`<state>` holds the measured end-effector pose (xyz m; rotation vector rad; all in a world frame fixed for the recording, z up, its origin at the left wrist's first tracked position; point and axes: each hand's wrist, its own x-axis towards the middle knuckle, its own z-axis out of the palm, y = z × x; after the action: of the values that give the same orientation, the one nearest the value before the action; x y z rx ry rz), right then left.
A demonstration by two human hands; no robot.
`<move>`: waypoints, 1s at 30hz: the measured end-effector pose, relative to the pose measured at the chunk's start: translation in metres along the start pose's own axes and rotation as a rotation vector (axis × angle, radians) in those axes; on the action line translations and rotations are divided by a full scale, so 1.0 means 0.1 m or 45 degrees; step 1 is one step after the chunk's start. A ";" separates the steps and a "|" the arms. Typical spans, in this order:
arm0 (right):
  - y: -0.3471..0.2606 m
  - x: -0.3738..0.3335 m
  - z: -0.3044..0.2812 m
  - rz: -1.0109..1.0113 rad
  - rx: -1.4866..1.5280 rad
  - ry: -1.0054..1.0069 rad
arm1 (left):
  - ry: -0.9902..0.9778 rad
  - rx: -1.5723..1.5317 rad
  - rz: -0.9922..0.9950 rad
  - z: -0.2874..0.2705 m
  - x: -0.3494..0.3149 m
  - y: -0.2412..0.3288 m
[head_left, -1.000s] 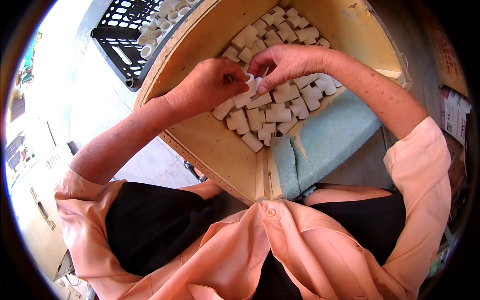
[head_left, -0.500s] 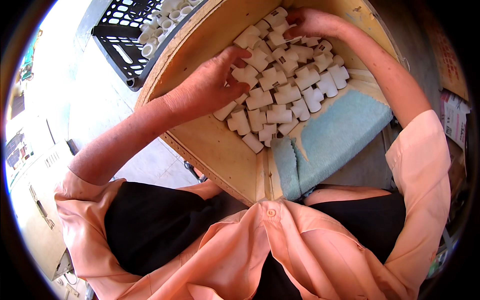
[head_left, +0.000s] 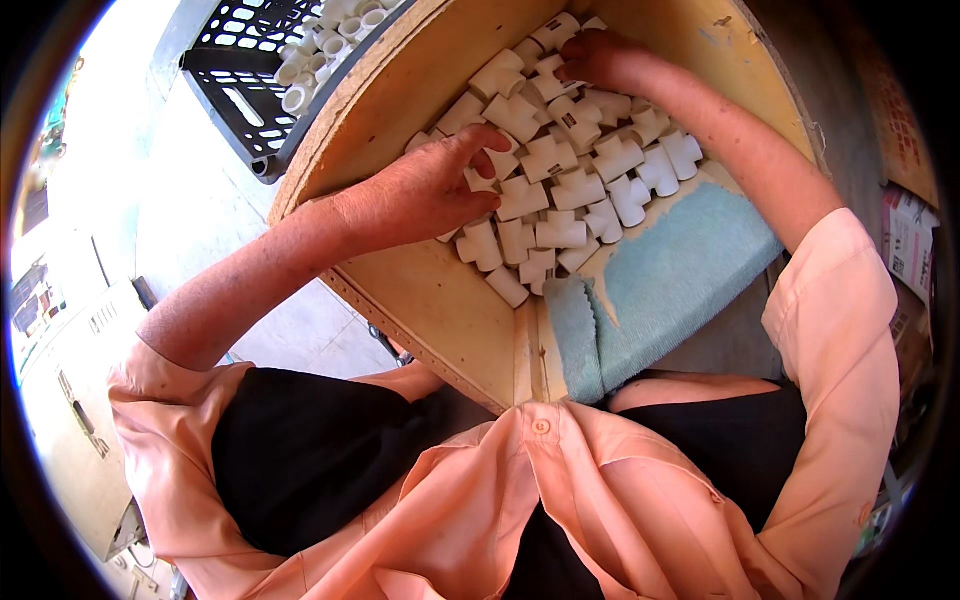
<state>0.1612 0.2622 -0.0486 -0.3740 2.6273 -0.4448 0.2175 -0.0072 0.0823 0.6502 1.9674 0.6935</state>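
White plastic tee pipe fittings (head_left: 548, 158) lie in a loose heap inside a wooden box (head_left: 425, 305). Over the left part of the heap is my left hand (head_left: 445, 185), its thumb and bent index finger apart around a tee fitting, without closing on it. My right hand (head_left: 608, 62) reaches to the far side of the box. Its fingers are bent down and close together among the fittings there; shadow and the hand itself hide what is under the fingertips.
A black plastic crate (head_left: 232, 75) with more white fittings (head_left: 335, 45) stands outside the box at the far left. A light blue cloth (head_left: 680, 270) covers the box's near right edge. Cardboard boxes (head_left: 908, 235) stand at the right.
My left hand has shifted slightly left, and several fittings near it have moved. My right hand has come a little nearer and its fingers have drawn together.
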 end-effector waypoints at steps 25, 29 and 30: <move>-0.02 -0.04 -0.22 0.113 0.017 -0.094 | -0.201 -0.036 0.247 -0.55 -0.05 0.32; 0.09 -0.21 -0.35 0.009 0.202 0.102 | -0.042 -0.170 0.343 -1.01 -0.02 0.46; 0.00 -0.28 -0.49 0.019 0.187 0.069 | 0.044 -0.181 0.406 -1.13 0.00 0.38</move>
<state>0.1626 0.2837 0.0035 -0.2982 2.6277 -0.6465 0.1239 -0.0040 0.1564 0.8782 1.8434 1.0347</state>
